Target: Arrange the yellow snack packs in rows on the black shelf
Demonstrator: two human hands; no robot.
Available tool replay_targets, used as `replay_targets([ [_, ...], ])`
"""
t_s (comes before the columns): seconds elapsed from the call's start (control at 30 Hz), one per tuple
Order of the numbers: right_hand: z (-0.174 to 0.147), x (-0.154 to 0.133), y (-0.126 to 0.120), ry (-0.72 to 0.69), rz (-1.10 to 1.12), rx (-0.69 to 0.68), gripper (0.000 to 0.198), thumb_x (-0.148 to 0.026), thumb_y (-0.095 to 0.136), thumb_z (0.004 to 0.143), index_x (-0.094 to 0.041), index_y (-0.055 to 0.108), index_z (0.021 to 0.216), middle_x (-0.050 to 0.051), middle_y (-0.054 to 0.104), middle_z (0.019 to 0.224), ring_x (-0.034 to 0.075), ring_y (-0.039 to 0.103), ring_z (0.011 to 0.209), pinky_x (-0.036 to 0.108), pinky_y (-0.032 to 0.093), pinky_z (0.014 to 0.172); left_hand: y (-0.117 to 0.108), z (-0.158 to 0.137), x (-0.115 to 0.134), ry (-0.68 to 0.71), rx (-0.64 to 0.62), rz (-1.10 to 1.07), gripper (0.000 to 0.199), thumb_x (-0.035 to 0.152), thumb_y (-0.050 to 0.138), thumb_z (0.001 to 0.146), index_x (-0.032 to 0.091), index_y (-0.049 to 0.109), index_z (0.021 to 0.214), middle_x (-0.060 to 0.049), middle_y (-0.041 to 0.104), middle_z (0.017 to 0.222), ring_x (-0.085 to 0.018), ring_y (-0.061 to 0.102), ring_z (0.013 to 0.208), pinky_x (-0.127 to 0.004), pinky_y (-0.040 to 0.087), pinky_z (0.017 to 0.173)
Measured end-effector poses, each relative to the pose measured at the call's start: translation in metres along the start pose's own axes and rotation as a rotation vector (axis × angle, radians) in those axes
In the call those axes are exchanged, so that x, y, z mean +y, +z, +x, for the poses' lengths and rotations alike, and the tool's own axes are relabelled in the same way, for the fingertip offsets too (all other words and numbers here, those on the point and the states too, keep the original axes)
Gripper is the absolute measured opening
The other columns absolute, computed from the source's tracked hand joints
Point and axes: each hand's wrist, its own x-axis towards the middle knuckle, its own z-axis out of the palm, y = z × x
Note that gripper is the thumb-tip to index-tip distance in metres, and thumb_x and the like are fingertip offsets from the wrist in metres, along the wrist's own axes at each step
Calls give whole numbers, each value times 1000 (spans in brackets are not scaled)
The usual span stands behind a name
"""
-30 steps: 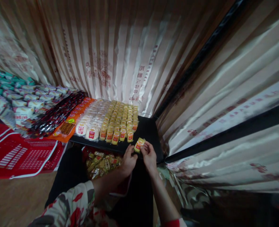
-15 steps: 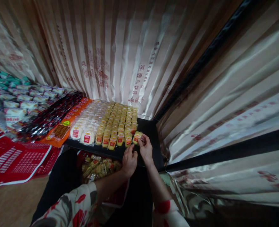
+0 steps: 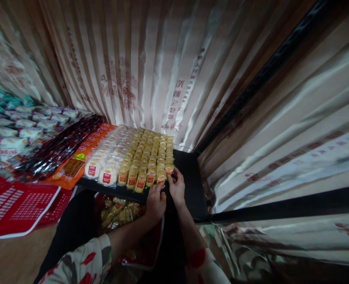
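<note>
Rows of small yellow cakes in clear wrappers with red labels lie on a black shelf (image 3: 189,185). My right hand (image 3: 177,187) has thumb and fingers around a wrapped yellow cake (image 3: 169,169) at the near end of the rightmost row. Just left of it, my left hand (image 3: 156,203) reaches its fingertips to the near edge of another wrapped cake (image 3: 160,176); its fingers are extended and grip nothing I can see. Below the shelf edge, a red basket (image 3: 153,252) contains more wrapped yellow cakes (image 3: 119,213), partly hidden by my left forearm.
White round packaged cakes (image 3: 107,176), an orange snack bag (image 3: 70,167) and dark long packets (image 3: 56,148) lie leftward. Red baskets (image 3: 20,205) stand at lower left. Pleated curtains (image 3: 145,59) hang behind, and a black post (image 3: 251,86) rises at right.
The wrapped cake in my right hand has moved left, from beside the rows to the end of the rightmost row. My left hand has shifted slightly left.
</note>
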Motion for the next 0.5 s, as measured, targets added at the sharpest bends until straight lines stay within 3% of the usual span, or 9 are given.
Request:
replay_targets([
  [0.13, -1, -3, 3, 11, -165, -49, 51, -37, 43, 82, -11, 50, 125, 16, 55, 115, 21, 58, 94, 35, 49, 85, -4, 3, -6, 24, 15, 34, 40, 10, 40, 77, 12, 60, 112, -11, 61, 109, -22, 53, 107, -33, 37, 102],
  [0.3, -2, -2, 10, -80, -391, -60, 48, -34, 34, 86, -13, 50, 127, 15, 53, 121, 26, 47, 114, 42, 39, 98, -9, 5, -11, 77, 7, 83, 40, 9, 40, 76, 14, 61, 109, -10, 63, 108, -22, 54, 106, -35, 39, 101],
  [0.5, -4, -2, 16, -112, -462, -40, 49, -32, 30, 87, -13, 47, 128, 15, 53, 122, 27, 44, 116, 43, 38, 95, -8, -1, -15, 172, 9, 127, 44, 11, 39, 77, 11, 57, 116, -11, 62, 111, -22, 54, 108, -39, 40, 101],
])
